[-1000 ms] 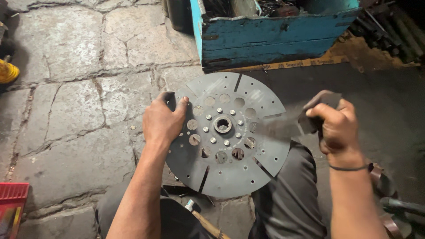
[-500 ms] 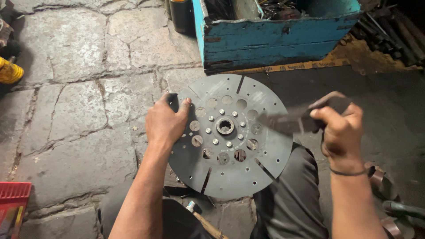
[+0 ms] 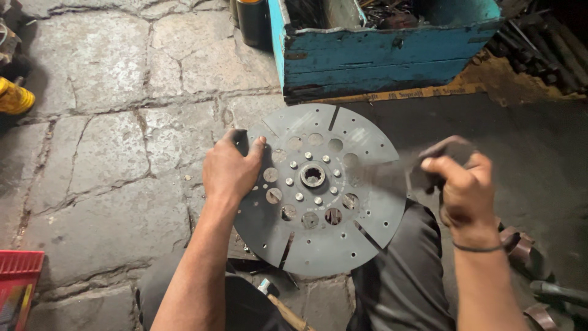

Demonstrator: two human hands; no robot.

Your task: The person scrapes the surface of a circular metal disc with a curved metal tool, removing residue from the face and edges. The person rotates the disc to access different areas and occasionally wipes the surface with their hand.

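A round grey metal disc (image 3: 318, 245) with radial slots, several holes and a splined hub in its centre lies over my knees. My left hand (image 3: 231, 168) grips the disc's left edge, thumb on its face. My right hand (image 3: 462, 184) is closed on a dark tool (image 3: 422, 168) whose end is blurred with motion over the disc's right side.
A worn blue wooden crate (image 3: 392, 58) of metal parts stands just beyond the disc. Stone paving spreads to the left, with a yellow object (image 3: 15, 98) at the far left and a red tray (image 3: 18, 282) at bottom left. Metal rings (image 3: 520, 245) lie at right. A wooden-handled tool (image 3: 282, 306) lies between my legs.
My right hand has swung the tool a little over the disc's right part, staying blurred. The left hand keeps its grip on the disc's edge.
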